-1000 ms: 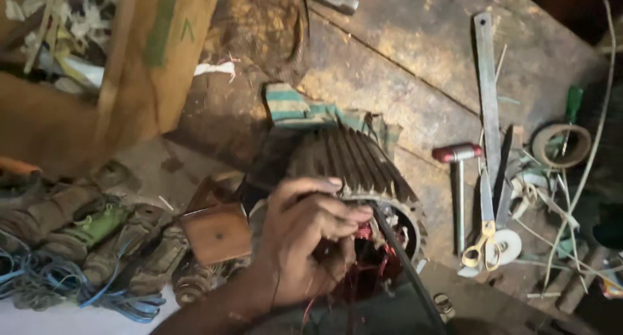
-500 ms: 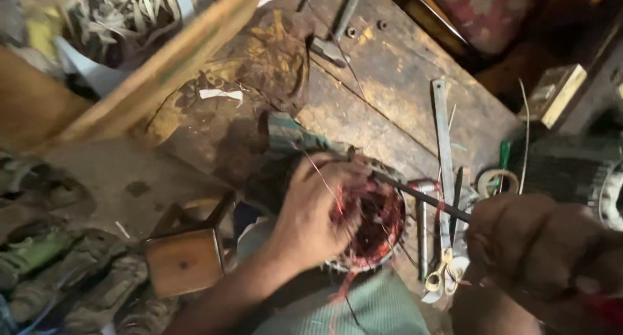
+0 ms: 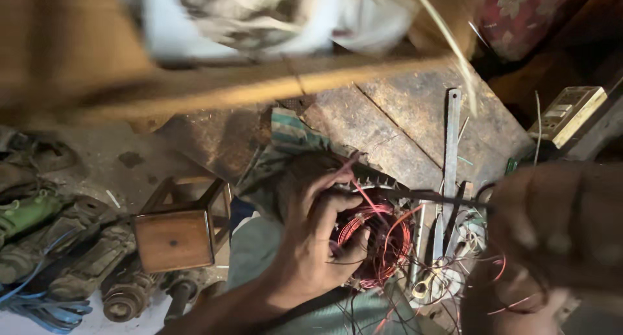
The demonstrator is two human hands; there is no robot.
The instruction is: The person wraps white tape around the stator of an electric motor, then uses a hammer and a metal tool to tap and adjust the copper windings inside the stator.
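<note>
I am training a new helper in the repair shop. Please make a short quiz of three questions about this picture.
1. True or false: the left hand rests on the red copper windings of the motor stator.
2. Which thing does the right hand hold? A) a wooden stool B) a thin dark rod C) a metal ruler
3. Fill in: the small wooden stool stands to the ____ of the stator in the head view.

Key
1. True.
2. B: the thin dark rod runs from the blurred right hand across the top of the stator.
3. Left.
</note>
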